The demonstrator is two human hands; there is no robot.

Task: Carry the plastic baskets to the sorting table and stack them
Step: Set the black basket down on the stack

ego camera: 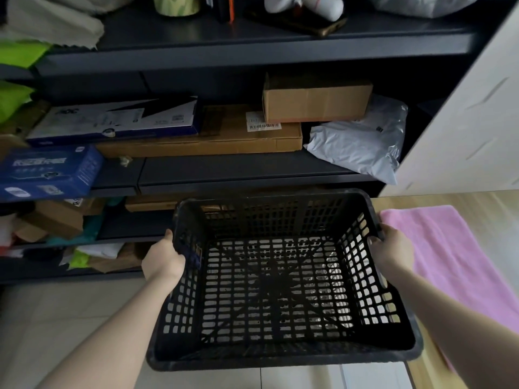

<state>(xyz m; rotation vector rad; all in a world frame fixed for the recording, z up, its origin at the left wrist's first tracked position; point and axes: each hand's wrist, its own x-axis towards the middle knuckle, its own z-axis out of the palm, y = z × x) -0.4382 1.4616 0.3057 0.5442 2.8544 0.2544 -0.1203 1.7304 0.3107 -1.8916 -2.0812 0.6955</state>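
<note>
A black plastic basket [280,287] with lattice walls and floor hangs in the air in front of me, empty, its open top facing me. My left hand [164,258] grips its left rim. My right hand [393,248] grips the right rim. The basket's right side hangs over the edge of a light wooden table [491,200] at the right. Pale floor tiles show through the lattice below.
A pink towel [449,248] lies on the table by my right hand. Dark shelves [252,169] ahead hold cardboard boxes [314,99], blue boxes [50,172] and a grey mailer bag [362,141]. A white panel [471,122] rises at right.
</note>
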